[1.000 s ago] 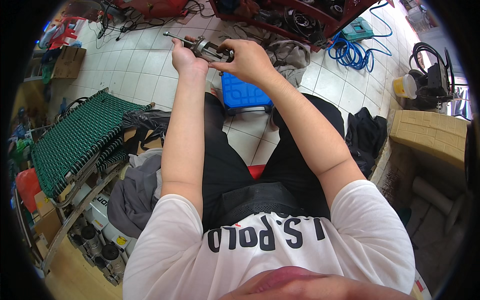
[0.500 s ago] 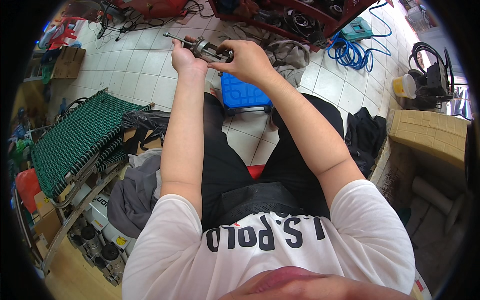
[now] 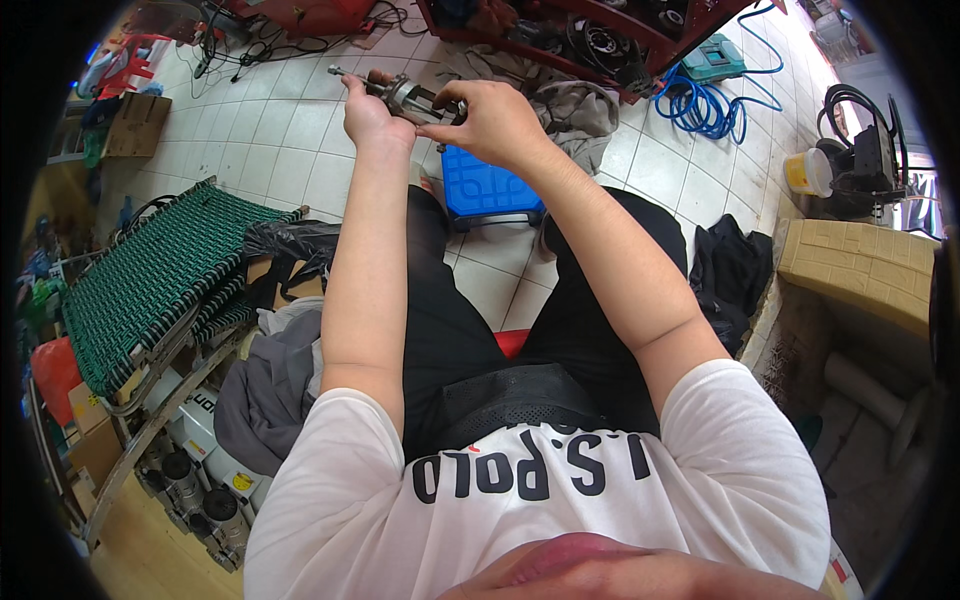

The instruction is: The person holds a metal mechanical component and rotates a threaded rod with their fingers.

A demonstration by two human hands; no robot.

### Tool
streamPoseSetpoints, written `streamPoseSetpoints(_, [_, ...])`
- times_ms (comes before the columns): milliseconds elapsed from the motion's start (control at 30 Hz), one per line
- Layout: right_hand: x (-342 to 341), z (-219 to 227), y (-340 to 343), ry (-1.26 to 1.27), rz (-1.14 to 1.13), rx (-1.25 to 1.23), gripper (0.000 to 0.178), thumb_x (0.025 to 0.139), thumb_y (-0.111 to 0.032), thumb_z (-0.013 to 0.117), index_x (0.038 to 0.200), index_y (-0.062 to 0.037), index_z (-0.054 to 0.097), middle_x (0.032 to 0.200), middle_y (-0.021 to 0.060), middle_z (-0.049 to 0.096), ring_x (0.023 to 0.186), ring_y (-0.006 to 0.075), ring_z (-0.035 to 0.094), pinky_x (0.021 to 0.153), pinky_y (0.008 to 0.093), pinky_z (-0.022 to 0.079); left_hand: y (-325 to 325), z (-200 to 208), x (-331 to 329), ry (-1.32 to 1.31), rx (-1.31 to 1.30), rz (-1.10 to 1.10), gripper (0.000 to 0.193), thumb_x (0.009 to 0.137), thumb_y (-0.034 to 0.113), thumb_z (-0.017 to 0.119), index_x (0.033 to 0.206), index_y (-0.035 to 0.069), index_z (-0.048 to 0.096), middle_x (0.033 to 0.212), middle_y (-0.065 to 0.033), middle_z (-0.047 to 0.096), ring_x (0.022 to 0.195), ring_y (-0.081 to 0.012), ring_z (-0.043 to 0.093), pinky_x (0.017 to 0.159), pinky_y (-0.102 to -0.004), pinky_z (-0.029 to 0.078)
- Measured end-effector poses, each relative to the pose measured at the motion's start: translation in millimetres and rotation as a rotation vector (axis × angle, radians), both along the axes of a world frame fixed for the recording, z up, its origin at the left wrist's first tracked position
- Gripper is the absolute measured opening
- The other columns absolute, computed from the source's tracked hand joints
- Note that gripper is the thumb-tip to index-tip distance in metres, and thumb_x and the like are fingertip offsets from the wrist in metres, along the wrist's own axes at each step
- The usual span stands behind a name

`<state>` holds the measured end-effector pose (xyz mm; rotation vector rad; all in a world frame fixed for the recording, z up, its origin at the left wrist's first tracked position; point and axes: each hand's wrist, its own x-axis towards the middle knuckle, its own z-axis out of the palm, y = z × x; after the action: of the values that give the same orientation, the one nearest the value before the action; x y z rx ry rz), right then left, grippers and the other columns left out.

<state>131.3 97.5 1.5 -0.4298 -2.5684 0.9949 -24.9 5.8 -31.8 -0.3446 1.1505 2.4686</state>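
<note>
Out in front of me, above the floor, both hands hold a steel gear puller with a long threaded screw pointing to the upper left. My left hand cups it from beneath, palm up, with the thumb beside the screw and its other fingers mostly hidden behind the metal. From the other side, my right hand grips the jaw end between thumb and fingers. A dark part near those right fingertips is too small to make out. Below the hands, between my legs, stands a blue plastic case with a ribbed lid.
A red cart loaded with parts stands ahead, with crumpled grey cloth before it. Coiled blue hose lies at the far right, near a white bucket. To my left is a green woven folding cot.
The puller's screw has turned or shifted very slightly in my hands. Both arms stay where they were.
</note>
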Motion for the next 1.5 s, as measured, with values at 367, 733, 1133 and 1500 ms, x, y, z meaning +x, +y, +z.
streamPoseSetpoints(367, [1, 0, 1, -0.012, 0.001, -0.011, 0.053, 0.076, -0.049, 0.085, 0.108, -0.0071, 0.077, 0.099, 0.0151, 0.077, 0.098, 0.0354, 0.072, 0.087, 0.0454, 0.057, 1, 0, 0, 0.023, 0.023, 0.006, 0.038, 0.110, 0.049, 0.047, 0.102, 0.013, 0.056, 0.093, -0.0002, 0.063, 0.085, -0.0173, 0.059, 0.087, -0.0394, 0.054])
streamPoseSetpoints(733, [-1, -2, 1, -0.019, -0.001, -0.003, 0.055, 0.076, -0.050, 0.085, 0.110, -0.0071, 0.076, 0.099, 0.0154, 0.077, 0.097, 0.0352, 0.072, 0.087, 0.0454, 0.057, 0, 0, 2, 0.020, -0.046, -0.033, 0.038, 0.109, 0.052, 0.047, 0.115, 0.018, 0.065, 0.089, 0.0034, 0.054, 0.085, -0.0157, 0.055, 0.086, -0.0440, 0.052])
streamPoseSetpoints(1133, [1, 1, 0, -0.023, -0.003, 0.003, 0.052, 0.076, -0.050, 0.085, 0.106, -0.0085, 0.077, 0.097, 0.0142, 0.077, 0.096, 0.0345, 0.072, 0.086, 0.0451, 0.057, 2, 5, 5, 0.034, -0.084, -0.024, 0.039, 0.107, 0.053, 0.053, 0.110, 0.015, 0.064, 0.091, 0.0036, 0.056, 0.085, -0.0152, 0.057, 0.083, -0.0411, 0.050])
streamPoseSetpoints(1500, [0, -1, 1, -0.026, 0.000, 0.002, 0.052, 0.076, -0.050, 0.085, 0.107, -0.0084, 0.077, 0.098, 0.0138, 0.077, 0.098, 0.0343, 0.072, 0.087, 0.0450, 0.057, 1, -8, -5, 0.039, 0.002, -0.001, 0.035, 0.111, 0.043, 0.047, 0.102, 0.010, 0.054, 0.093, -0.0006, 0.060, 0.084, -0.0171, 0.057, 0.083, -0.0399, 0.054])
